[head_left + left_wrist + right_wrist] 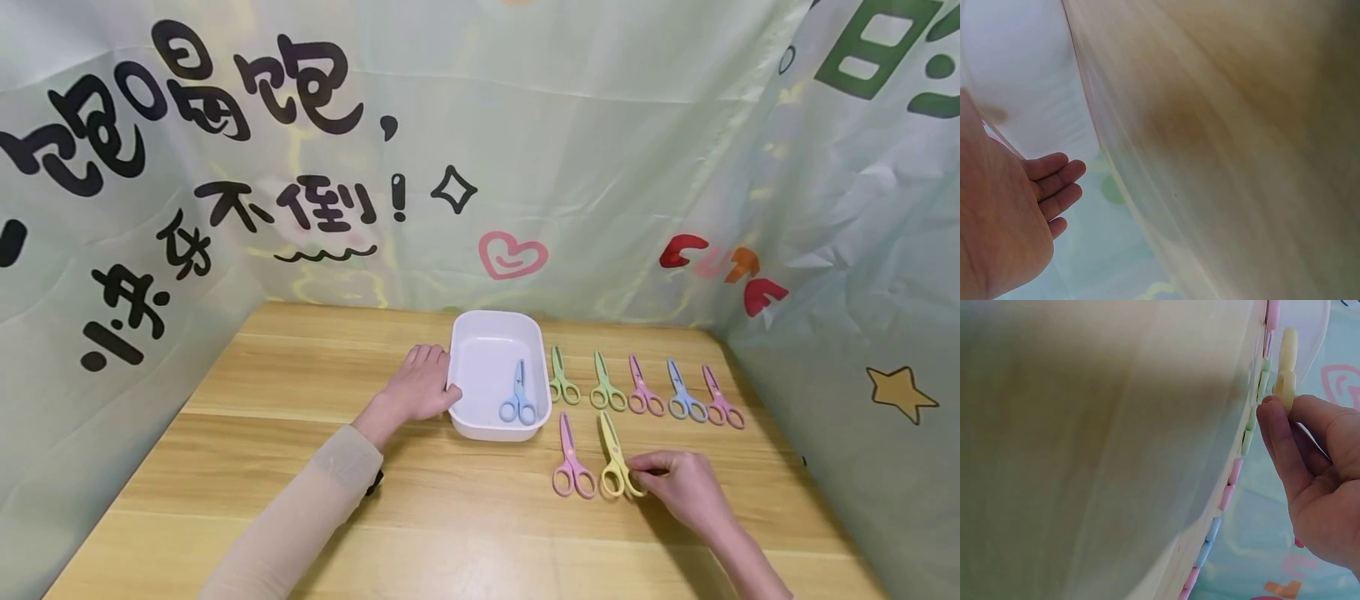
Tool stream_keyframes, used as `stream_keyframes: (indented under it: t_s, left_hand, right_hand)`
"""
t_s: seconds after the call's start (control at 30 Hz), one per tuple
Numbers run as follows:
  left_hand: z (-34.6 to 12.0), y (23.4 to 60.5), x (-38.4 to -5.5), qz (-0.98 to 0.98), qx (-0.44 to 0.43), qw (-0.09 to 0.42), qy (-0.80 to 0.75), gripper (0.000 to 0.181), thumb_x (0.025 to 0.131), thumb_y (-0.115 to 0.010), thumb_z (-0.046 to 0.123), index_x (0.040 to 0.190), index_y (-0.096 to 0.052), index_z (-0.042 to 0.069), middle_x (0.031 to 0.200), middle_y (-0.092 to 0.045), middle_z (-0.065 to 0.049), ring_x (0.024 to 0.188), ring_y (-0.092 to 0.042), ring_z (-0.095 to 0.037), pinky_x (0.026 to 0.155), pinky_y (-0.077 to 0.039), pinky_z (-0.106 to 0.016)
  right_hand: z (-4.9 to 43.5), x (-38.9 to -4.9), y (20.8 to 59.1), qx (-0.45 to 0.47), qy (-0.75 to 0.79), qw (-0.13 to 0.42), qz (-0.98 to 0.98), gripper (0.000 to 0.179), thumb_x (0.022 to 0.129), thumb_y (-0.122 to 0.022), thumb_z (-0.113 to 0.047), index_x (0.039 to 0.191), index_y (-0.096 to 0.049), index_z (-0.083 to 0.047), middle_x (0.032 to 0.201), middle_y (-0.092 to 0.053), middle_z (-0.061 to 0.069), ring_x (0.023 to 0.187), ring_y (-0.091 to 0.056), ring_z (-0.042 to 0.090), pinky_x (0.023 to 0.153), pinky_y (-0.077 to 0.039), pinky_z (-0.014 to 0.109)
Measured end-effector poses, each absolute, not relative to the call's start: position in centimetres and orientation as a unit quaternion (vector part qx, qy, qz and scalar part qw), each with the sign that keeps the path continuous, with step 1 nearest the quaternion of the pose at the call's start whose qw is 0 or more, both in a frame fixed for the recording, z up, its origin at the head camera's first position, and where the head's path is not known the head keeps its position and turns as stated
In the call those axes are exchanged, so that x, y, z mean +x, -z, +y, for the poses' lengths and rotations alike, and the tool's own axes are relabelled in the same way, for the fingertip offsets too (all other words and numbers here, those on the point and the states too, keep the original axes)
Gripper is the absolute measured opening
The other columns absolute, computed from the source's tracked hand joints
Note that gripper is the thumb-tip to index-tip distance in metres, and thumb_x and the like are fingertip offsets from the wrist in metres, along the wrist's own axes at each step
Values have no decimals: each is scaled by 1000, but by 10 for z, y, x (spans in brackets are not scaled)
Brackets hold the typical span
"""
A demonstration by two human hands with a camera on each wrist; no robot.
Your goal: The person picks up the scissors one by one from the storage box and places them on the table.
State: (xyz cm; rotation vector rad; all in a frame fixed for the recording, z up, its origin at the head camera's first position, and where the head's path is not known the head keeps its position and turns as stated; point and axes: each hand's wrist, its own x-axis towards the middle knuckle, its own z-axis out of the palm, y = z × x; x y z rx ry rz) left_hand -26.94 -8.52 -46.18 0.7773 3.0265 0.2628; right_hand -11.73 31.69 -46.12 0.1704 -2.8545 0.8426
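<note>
A white plastic bin (498,432) holds one pair of blue scissors (519,400). My left hand (418,382) grips the bin's left wall, thumb over the rim and fingers along the outside; the left wrist view shows those fingers (1063,187) against the wall. With thumb and fingertips, my right hand (686,487) pinches the right handle loop of the yellow scissors (612,454). Their blades point away from me. In the right wrist view the yellow handle (1288,356) stands out above the row of handles on the table. Pink scissors (570,462) lie just left of them.
Behind, a row of scissors runs rightward from the bin: green scissors (558,383), more green scissors (604,387), pink scissors (642,392), blue scissors (682,396) and pink scissors (720,400). Printed cloth (615,167) walls the wooden table (315,367) at the back and sides.
</note>
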Motion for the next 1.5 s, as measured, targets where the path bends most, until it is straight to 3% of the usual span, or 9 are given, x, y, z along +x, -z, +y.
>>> stream_keyframes:
  t_s: [0.33, 0.6, 1.03, 1.5]
  left_hand:
    - [-85, 461, -269, 966, 244, 4, -88, 68, 96, -45, 41, 141, -47, -10, 143, -47, -24, 137, -37, -38, 123, -22, -49]
    - [-85, 461, -270, 966, 243, 8, -86, 65, 97, -46, 39, 141, -47, -9, 143, -47, -24, 137, -37, -37, 124, -20, -49]
    - [-86, 462, -269, 965, 248, -6, -81, 64, 97, -47, 40, 139, -49, -9, 138, -50, -22, 133, -40, -36, 122, -23, -49]
    - [-85, 460, -266, 966, 246, -1, -84, 66, 98, -47, 40, 141, -47, -9, 142, -48, -24, 137, -38, -37, 123, -21, -50]
  right_hand:
    - [320, -119, 461, 60, -265, 39, -961, 12, 81, -85, -7, 90, -84, -15, 93, -80, 6, 88, -76, 26, 75, -61, 36]
    - [319, -120, 466, 75, -263, 62, -960, 16, 78, -85, -2, 89, -84, -14, 91, -78, 2, 80, -73, 19, 69, -58, 25]
    - [319, -123, 469, 75, -247, 55, -965, 15, 79, -85, -5, 91, -84, -14, 91, -78, 2, 82, -73, 21, 72, -58, 31]
    - [319, -124, 469, 46, -261, 28, -964, 13, 82, -85, -10, 95, -83, -13, 97, -78, 6, 84, -71, 18, 72, -55, 29]
